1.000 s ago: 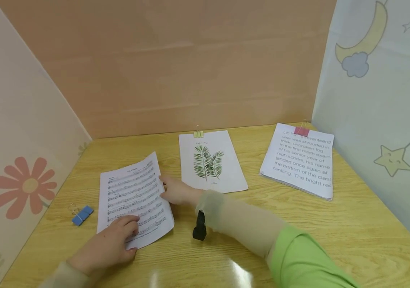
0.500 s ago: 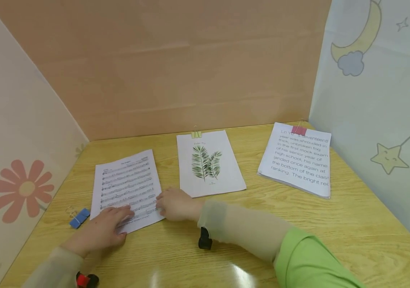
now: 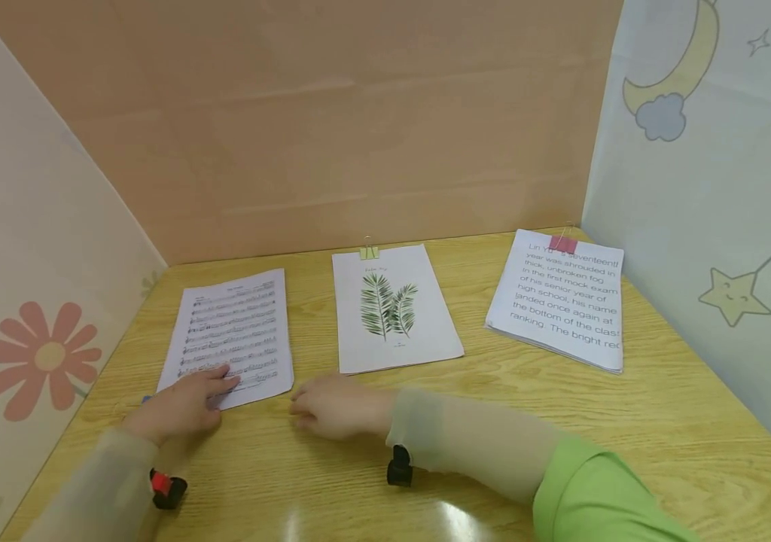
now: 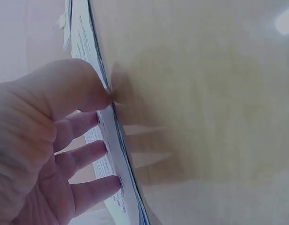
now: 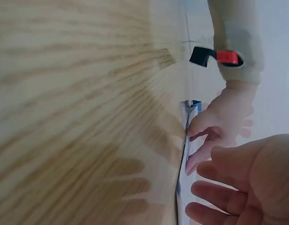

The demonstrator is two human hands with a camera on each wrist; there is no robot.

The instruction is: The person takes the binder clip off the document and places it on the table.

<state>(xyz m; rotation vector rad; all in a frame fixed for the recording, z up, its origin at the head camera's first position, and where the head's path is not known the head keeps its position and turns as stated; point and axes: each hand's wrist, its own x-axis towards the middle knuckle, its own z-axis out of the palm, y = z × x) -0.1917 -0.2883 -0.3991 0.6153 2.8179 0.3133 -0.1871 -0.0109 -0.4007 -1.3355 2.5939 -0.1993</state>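
Observation:
A stack of sheet music point(image 3: 236, 324) lies on the left of the table. My left hand point(image 3: 185, 399) rests on its near left corner; in the left wrist view the fingers lie on the top page and the thumb point(image 4: 88, 89) touches the paper's edge. My right hand point(image 3: 341, 406), fingers loosely bent, hovers or rests just right of the stack's near right corner, holding nothing. A blue binder clip point(image 3: 147, 399) is mostly hidden behind my left wrist; part of this clip point(image 5: 196, 106) shows in the right wrist view.
In the back middle lies a palm-leaf print point(image 3: 395, 316) with a yellow binder clip point(image 3: 369, 253). Farther right is a stack of text pages point(image 3: 555, 309) bearing a red binder clip point(image 3: 564, 244). Walls enclose the wooden table point(image 3: 494, 429) at the back and both sides.
The sheet music has slid away from me and slightly left, its edges now squarer. My left hand moved with it. My right hand has left its right edge and come nearer to me.

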